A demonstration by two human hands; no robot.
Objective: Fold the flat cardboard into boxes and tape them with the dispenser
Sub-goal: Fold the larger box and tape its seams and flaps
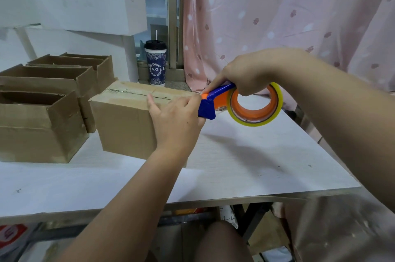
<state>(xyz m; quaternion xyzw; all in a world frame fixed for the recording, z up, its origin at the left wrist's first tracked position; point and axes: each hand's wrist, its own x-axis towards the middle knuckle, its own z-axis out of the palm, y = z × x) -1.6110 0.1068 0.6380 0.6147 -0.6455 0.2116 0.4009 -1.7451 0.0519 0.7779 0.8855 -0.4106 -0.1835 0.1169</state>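
Soft, even light, a faint shadow on the table (pixel 299 165), edges bowed, lower corners seemingly blurred.

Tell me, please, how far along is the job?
Done: folded boxes stand open-topped on the left. In hand: the left hand presses the closed box while the right hand holds the tape dispenser at its top seam's right end. Left: finishing this strip; no flat cardboard is in view.

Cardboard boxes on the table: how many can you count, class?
5. One closed box at centre; four open at left: front box, second box, third box, rear box. More may hide off-frame.
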